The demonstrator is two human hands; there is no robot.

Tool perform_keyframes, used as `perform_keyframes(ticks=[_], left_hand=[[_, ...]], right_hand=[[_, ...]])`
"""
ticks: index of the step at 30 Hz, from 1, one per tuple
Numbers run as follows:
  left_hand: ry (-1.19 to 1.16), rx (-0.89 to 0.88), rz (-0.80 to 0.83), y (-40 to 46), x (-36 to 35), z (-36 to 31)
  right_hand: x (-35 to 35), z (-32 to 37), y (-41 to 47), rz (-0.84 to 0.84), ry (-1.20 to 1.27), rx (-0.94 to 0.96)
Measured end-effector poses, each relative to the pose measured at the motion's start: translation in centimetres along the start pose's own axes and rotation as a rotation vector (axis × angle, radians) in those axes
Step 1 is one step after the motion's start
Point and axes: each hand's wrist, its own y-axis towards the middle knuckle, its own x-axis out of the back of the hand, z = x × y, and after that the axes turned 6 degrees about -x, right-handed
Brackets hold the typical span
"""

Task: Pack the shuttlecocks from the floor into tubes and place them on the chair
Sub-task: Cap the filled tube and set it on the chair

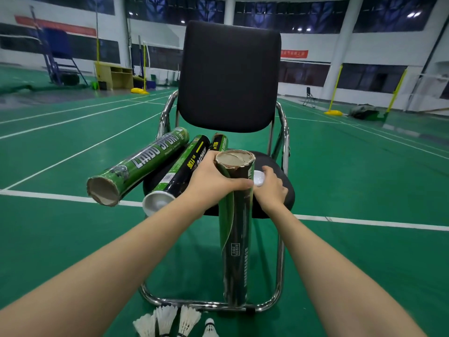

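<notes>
Seen from the head camera on a green badminton court, a person's left hand (pixel 211 181) grips the open top of an upright tube (pixel 237 229) in front of a black chair (pixel 229 76), while the right hand (pixel 269 188) closes on a white cap (pixel 258 178) lying on the seat. Three tubes (pixel 138 166) already lie on the chair, but four shuttlecocks (pixel 170 322) remain on the floor, so packing appears unfinished.

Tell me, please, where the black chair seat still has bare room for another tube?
Bare cushion shows on the black chair seat, right of the right hand. Left is crowded: three green-and-black cardboard tubes lie there, overhanging its front edge.
</notes>
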Motion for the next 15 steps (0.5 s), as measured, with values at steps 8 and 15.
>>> perform_keyframes(ticks=[8,15], left_hand=[[0.014,-0.009,0.011,-0.1,0.1,0.1],[0.076,-0.012,0.030,-0.6,-0.2,0.5]], right_hand=[[1.4,0.3,-0.5,0.004,0.171,0.055],[3.9,1.9,-1.9,0.056,0.328,0.190]])
